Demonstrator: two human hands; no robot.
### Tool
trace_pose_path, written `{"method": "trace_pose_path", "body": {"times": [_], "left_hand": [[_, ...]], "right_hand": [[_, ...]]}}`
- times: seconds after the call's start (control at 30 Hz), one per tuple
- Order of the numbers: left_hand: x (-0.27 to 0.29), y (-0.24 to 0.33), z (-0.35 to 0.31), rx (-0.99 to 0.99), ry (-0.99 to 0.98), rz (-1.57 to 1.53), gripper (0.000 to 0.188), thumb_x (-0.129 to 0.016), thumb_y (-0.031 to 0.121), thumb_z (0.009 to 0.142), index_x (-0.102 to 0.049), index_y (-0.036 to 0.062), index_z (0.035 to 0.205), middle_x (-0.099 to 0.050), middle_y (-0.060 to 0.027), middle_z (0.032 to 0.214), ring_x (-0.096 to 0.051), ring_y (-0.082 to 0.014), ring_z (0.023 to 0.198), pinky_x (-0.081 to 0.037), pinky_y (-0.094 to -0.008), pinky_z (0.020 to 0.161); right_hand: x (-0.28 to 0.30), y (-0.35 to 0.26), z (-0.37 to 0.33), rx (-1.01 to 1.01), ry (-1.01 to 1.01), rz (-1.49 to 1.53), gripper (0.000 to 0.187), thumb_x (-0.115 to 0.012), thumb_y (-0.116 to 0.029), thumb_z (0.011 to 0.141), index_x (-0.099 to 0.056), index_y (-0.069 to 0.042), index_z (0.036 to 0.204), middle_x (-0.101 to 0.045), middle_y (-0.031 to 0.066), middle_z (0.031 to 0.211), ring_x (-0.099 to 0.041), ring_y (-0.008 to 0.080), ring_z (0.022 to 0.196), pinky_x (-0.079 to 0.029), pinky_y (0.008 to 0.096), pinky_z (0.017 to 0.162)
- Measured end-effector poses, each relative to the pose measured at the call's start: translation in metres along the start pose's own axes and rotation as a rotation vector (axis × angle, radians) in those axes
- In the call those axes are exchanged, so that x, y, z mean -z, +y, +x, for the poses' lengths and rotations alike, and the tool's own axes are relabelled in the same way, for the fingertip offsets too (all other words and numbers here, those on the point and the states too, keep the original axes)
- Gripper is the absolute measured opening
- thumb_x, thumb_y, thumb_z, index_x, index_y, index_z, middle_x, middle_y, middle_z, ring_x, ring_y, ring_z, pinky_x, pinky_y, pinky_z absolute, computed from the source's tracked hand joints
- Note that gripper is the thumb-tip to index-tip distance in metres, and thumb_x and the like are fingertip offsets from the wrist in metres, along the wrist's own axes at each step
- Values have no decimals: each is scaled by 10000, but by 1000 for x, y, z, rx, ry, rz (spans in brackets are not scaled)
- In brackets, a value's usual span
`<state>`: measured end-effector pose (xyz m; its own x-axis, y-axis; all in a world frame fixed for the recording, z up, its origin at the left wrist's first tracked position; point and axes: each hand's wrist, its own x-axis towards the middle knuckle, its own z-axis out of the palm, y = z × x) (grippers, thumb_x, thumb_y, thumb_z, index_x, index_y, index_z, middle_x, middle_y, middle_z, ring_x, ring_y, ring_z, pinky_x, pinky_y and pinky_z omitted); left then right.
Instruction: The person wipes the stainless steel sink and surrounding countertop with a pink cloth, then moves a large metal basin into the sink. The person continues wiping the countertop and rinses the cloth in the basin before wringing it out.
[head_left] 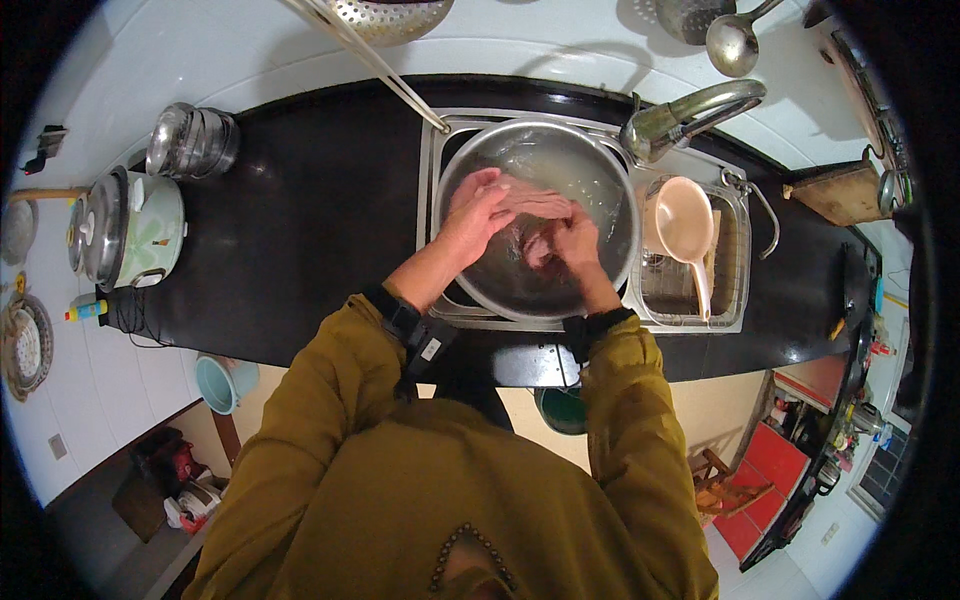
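A large metal basin (500, 298) with cloudy water sits over the left sink bowl. Inside it, a strip of pale pink raw meat (540, 204) stretches between my hands. My left hand (480, 218) lies on the meat's left end with fingers extended. My right hand (577, 242) is closed around its right end. Below the strip, a darker red piece of meat (540, 250) shows in the water; I cannot tell whether the two are joined.
A faucet (655, 130) rises behind the basin. A beige saucepan (684, 220) rests in the right sink's wire rack (740, 290). Stacked metal bowls (195, 142) and a pale green pot (160, 225) stand at left. A ladle (733, 45) hangs above; a long rod (385, 70) slants toward the sink.
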<state>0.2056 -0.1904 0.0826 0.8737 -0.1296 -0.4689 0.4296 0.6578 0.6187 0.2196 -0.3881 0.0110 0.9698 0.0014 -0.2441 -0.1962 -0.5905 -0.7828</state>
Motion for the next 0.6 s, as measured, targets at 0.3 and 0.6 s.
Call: {"method": "trace_pose_path", "body": {"times": [0.3, 0.6], "left_hand": [[19, -42, -24, 562, 188, 105, 690, -560, 396, 955, -202, 209, 1514, -192, -197, 1541, -265, -578, 1328, -419, -710, 935], [19, -59, -1, 506, -166, -383, 705, -424, 662, 927, -468, 106, 1358, -537, -160, 1294, -539, -355, 1151, -431, -571, 970]], "right_hand": [[-16, 19, -14, -16, -263, -405, 566, -772, -176, 704, -589, -103, 1234, -674, 194, 1114, -654, 362, 1020, -535, 422, 865], [30, -83, -72, -138, -391, 1024, 368, -370, 141, 770, -639, 8, 983, -678, 79, 969, -656, 150, 853, -531, 275, 721]]}}
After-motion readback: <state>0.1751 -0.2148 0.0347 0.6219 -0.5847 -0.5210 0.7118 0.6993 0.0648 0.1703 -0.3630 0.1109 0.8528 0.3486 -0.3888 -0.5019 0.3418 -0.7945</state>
